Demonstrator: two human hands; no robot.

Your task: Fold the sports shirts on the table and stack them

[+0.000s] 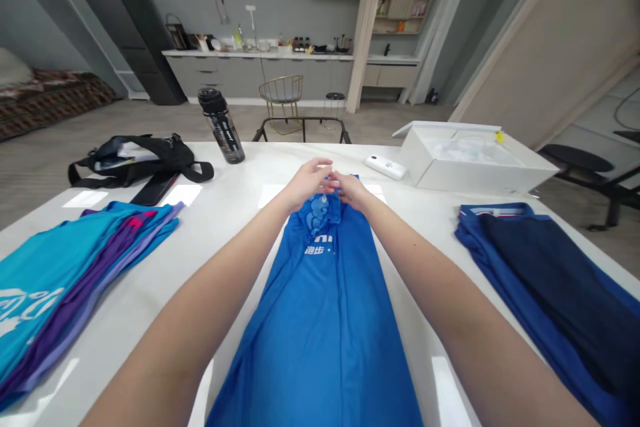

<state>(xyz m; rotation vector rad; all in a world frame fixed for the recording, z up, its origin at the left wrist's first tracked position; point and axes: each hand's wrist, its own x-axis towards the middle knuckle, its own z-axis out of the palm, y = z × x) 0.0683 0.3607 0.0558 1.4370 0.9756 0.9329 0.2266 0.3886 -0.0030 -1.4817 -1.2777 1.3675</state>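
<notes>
A long blue folded shirt (320,320) lies lengthwise on the white table in front of me, with white lettering and a light blue cartoon figure near its far end. At that far end, my left hand (311,183) bends its fingers inward over the bunched cloth. My right hand (351,191) meets it from the other side, fingertips pinched together at the shirt's edge. The two hands nearly touch, and some of the cloth between the fingers is hidden.
Folded turquoise and purple clothes (85,267) lie left; folded dark blue clothes (545,267) lie right. Behind stand a black bag (135,160), a phone (155,189), a bottle (223,127), a white handheld device (385,167) and an open white box (470,173). A chair (303,121) stands beyond the white table (220,233).
</notes>
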